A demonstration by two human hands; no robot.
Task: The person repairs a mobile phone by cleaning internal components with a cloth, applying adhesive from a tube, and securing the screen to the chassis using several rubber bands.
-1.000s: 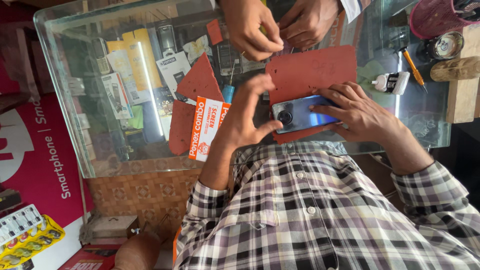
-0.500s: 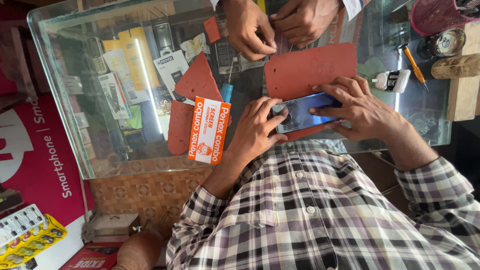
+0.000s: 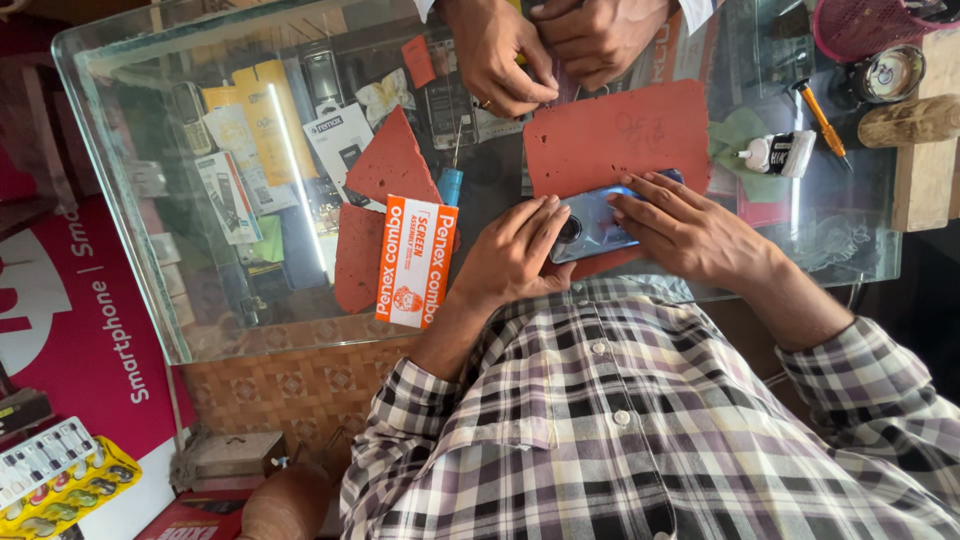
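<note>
Far left: we see a yellow tray [image 3: 62, 492] of small parts low in the corner, off the table.
Table: a glass-topped table [image 3: 130, 215] with phones and packets showing under the pane.
Red scraps: two torn pieces of red mat [image 3: 392, 165] lie on the glass, one above the other, touching.
Box: an orange and white box [image 3: 415, 262] lies just beside the scraps, overlapping the lower one, near our left wrist.
Screwdriver: a blue-handled screwdriver [image 3: 450, 185] lies just above the box, tip pointing away from us.
Left hand: our left hand [image 3: 512, 258] has its grip closed on the left end of the blue phone [image 3: 598, 224], fingers curled over the camera ring.
Phone: it lies flat between our two hands, on the near edge of the large red mat [image 3: 615, 135], close to our checked shirt [image 3: 640, 430].
Other person: two hands [image 3: 545, 45] across the table pinch something small that we cannot make out, just past the mat's far edge.
Right hand: our right hand [image 3: 692, 232] grasps the phone's right end, fingers stretched over its top.
Right side: a green cloth [image 3: 735, 140], a small white bottle [image 3: 775, 155] lying on it, an orange-handled tool [image 3: 820, 110], a round tin [image 3: 890, 72] and a wooden block [image 3: 915, 122].
</note>
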